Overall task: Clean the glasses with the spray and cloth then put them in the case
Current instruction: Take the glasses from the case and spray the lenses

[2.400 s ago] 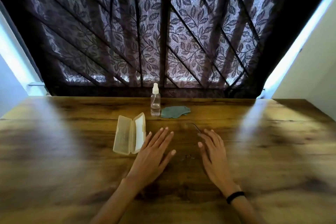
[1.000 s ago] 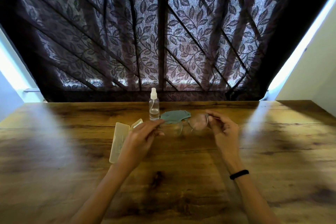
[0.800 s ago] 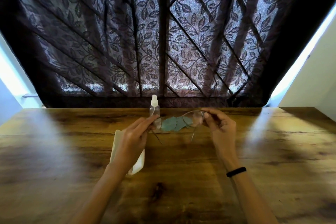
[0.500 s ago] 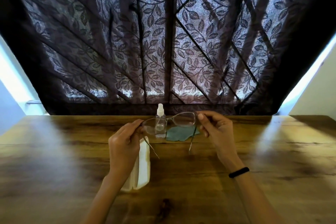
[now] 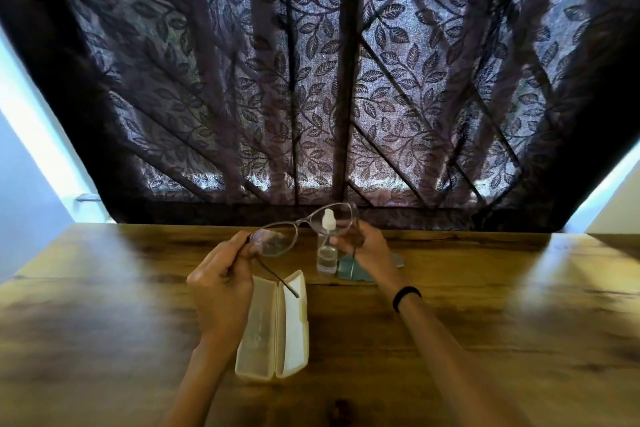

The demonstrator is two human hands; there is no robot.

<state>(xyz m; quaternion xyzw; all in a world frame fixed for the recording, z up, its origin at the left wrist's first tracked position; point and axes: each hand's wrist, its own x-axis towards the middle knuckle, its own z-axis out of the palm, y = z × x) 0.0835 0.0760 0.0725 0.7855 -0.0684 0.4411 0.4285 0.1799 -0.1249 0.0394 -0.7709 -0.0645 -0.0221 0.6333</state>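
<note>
I hold thin-framed glasses [image 5: 301, 224] in the air above the table, tilted with the right side higher and the temples unfolded. My left hand [image 5: 221, 279] pinches the left end of the frame, my right hand [image 5: 367, 246] the right end. Behind the right lens stands a small clear spray bottle [image 5: 326, 253] with a white cap. A grey-green cloth [image 5: 349, 272] lies beside it, partly hidden by my right wrist. The cream glasses case [image 5: 273, 329] lies open on the table under my left hand.
A wooden table [image 5: 502, 322] fills the lower half of the view. A dark leaf-patterned curtain [image 5: 322, 80] hangs just behind its far edge. Pale walls show at both sides. My right wrist wears a black band [image 5: 406, 297].
Both hands went from lying flat on the table to picking up the glasses and raising them. In the last half second the glasses tilted, right side up.
</note>
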